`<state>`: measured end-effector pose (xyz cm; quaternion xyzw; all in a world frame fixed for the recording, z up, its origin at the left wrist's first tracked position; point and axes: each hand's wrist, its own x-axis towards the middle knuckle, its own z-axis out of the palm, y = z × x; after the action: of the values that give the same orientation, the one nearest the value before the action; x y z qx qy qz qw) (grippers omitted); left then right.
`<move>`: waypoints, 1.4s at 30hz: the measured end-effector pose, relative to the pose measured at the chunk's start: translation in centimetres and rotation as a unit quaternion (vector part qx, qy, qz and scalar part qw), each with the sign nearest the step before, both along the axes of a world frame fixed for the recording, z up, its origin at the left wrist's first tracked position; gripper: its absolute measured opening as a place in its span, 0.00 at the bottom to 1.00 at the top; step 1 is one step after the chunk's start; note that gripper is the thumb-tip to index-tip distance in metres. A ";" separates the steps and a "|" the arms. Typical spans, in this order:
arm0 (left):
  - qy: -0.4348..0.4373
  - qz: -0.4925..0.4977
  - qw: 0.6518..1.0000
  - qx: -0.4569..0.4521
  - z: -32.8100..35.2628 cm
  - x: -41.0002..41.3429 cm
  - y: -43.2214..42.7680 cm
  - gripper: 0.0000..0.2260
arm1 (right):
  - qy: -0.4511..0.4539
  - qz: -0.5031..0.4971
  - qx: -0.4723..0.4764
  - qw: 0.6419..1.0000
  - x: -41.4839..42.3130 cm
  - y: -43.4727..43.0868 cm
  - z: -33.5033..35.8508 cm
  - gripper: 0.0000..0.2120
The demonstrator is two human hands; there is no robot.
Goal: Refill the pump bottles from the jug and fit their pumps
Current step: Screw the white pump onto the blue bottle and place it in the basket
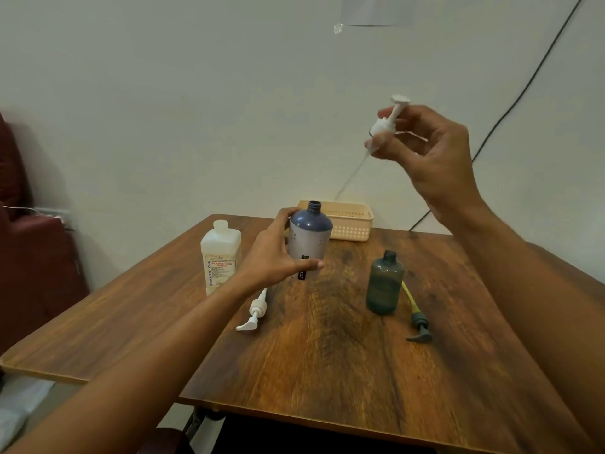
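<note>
The wooden bench (327,371) fills the lower part of the view, and both bare forearms reach over it from the near edge. Nearest on the bench, a white pump (254,314) lies on its side left of centre, spout toward the viewer. To the right, a dark grey pump with a yellow tube (416,317) also lies flat, its tube running up beside a small dark green bottle (384,283) that stands upright with its neck open.

Further back, the left hand (278,253) is wrapped around the side of a taller blue-and-grey bottle (309,240), thumb across its front; the bottle stands upright, uncapped. Just left of that hand stands a pale, translucent jug (221,255) with a printed label and no cap on its mouth.

Raised well above the bench on the right, the right hand (429,149) pinches a second white pump (388,121) by its collar between the fingertips, head upward, its thin clear tube slanting down toward the blue bottle's mouth without reaching it.

At the far edge sits a cream plastic basket (352,221), partly behind the blue bottle.
</note>
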<state>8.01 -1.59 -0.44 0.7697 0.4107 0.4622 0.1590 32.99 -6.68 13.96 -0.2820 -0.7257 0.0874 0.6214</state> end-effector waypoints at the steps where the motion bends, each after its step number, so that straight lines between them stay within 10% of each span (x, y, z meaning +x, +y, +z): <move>1: 0.000 -0.002 1.000 0.001 0.0 0.1 0.0 0.46 | 0.016 0.013 -0.001 1.000 -0.3 0.1 0.5 0.20; 42: 0.014 -0.010 0.999 0.030 -0.4 0.7 0.4 0.46 | -0.156 0.024 -0.186 0.970 -3.0 3.9 -5.3 0.18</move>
<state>8.74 -1.14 -0.84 0.7846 0.3914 0.4617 0.1341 29.98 -2.81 8.69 -0.3850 -0.7911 0.1910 0.4353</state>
